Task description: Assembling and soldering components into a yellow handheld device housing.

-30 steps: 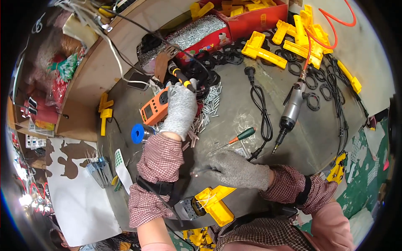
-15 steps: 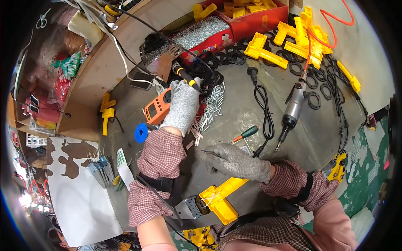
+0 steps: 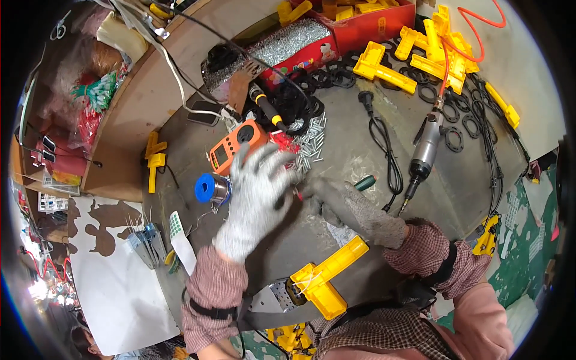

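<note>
My left hand [image 3: 257, 189], in a pale grey knit glove, is over the middle of the bench with its fingers spread, slightly blurred. My right hand [image 3: 354, 207], in a darker grey glove, faces it with the fingers curled together. A tiny red piece [image 3: 299, 195] shows at its fingertips, close to my left thumb; its kind is too small to tell. Beyond the hands lie a heap of small silver screws [image 3: 311, 144] and some red bits [image 3: 284, 142]. A screwdriver [image 3: 365, 183] with a green handle is partly hidden behind my right hand.
An orange multimeter [image 3: 237, 146], a blue solder spool [image 3: 212, 188] and a yellow-black handled tool [image 3: 267, 110] stand left of the screws. To the right lie an air screwdriver [image 3: 426, 147] and a black power cord [image 3: 384, 150]. A yellow plastic housing [image 3: 324, 282] is near me.
My left hand has come back from beside the yellow-black handled tool toward my right hand, its fingers spreading. The right hand has shifted slightly right and up, and a red piece now shows.
</note>
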A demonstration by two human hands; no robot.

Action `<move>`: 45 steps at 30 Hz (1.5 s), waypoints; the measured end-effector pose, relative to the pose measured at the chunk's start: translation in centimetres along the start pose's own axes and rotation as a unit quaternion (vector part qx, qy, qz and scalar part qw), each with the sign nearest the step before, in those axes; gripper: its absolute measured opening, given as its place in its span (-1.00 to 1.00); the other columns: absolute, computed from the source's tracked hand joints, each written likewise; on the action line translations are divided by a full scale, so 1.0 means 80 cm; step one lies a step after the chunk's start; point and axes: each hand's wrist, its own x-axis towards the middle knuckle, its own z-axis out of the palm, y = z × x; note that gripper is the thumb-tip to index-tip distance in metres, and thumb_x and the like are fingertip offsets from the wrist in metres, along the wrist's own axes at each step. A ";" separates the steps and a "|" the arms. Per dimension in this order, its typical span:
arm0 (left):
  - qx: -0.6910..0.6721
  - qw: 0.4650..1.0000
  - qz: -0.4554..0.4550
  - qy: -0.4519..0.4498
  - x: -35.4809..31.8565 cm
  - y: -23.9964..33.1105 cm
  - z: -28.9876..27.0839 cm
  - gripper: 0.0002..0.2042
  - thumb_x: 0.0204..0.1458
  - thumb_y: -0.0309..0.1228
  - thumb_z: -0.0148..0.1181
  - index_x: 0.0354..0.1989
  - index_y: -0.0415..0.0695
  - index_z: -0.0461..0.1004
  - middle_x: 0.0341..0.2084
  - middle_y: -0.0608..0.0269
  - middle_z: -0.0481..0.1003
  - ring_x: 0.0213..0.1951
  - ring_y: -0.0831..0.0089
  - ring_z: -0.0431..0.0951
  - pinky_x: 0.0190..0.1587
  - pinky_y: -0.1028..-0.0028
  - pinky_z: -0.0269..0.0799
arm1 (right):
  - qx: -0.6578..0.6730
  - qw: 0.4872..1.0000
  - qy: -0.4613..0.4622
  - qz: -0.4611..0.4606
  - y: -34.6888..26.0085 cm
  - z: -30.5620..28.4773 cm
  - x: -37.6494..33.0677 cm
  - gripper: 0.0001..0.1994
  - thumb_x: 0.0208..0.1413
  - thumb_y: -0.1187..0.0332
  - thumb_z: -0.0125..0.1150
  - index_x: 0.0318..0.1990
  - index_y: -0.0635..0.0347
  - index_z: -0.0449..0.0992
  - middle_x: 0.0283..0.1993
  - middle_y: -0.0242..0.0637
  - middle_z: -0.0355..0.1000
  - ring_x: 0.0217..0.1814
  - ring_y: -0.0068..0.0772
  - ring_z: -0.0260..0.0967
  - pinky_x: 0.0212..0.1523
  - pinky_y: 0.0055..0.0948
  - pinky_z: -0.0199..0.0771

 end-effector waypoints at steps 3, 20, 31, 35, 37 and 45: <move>0.045 0.998 0.006 -0.033 -0.051 0.036 -0.024 -0.60 -0.29 -0.41 0.36 -0.15 0.14 0.58 0.11 0.41 0.47 0.23 0.26 0.37 0.37 -0.06 0.01 | 0.043 0.987 -0.152 -0.008 -0.028 0.009 -0.007 -0.67 0.26 0.14 0.20 -0.14 0.29 0.51 -0.36 -0.40 0.41 -0.32 -0.59 0.33 -0.24 -0.47 0.40; -0.512 0.759 -0.383 0.119 -0.110 0.082 -0.011 -0.85 0.06 -0.54 0.33 -0.19 -0.23 0.63 -0.23 0.21 0.55 -0.04 0.41 0.50 0.07 0.39 0.40 | 0.038 0.997 -0.068 -0.008 -0.036 0.033 -0.022 -0.83 0.13 0.39 0.36 -0.20 0.24 0.53 -0.37 -0.51 0.40 -0.29 -0.71 0.30 -0.23 -0.60 0.35; -0.536 0.684 -0.474 0.144 -0.134 0.104 -0.039 -0.77 0.13 -0.45 0.32 -0.08 -0.27 0.60 -0.24 0.16 0.63 -0.17 0.48 0.62 -0.09 0.48 0.54 | -0.175 0.968 -0.064 -0.166 -0.030 0.024 -0.033 -0.73 0.15 0.29 0.31 -0.08 0.24 0.49 -0.25 -0.17 0.46 -0.21 -0.21 0.50 -0.22 -0.32 0.50; -0.568 0.663 -0.454 0.178 -0.180 0.166 -0.046 -0.76 0.16 -0.42 0.27 -0.01 -0.17 0.58 -0.42 0.27 0.58 -0.28 0.45 0.62 0.08 0.25 0.48 | -0.305 0.890 -0.246 -0.234 -0.046 0.033 -0.055 -0.65 0.07 0.23 0.34 -0.01 0.11 0.49 -0.07 -0.26 0.38 -0.09 -0.18 0.49 -0.14 -0.26 0.54; -0.419 0.817 -0.364 0.156 -0.201 0.187 -0.026 -0.76 0.08 -0.46 0.27 -0.07 -0.13 0.58 -0.37 0.23 0.55 -0.20 0.33 0.60 0.25 0.05 0.31 | -0.424 0.821 -0.280 -0.262 -0.041 0.044 -0.062 -0.64 0.06 0.19 0.30 0.00 0.06 0.47 0.00 -0.27 0.30 -0.12 -0.16 0.51 -0.13 -0.22 0.58; -0.140 0.959 -0.226 0.100 -0.207 0.177 0.013 -0.79 -0.27 -0.42 0.26 -0.38 -0.11 0.55 -0.28 0.12 0.54 -0.10 0.06 0.52 0.30 -0.27 0.09 | -0.387 0.867 -0.247 -0.195 -0.015 0.046 -0.057 -0.72 0.16 0.26 0.21 -0.06 0.20 0.43 -0.13 -0.14 0.35 -0.22 -0.04 0.51 -0.29 -0.16 0.55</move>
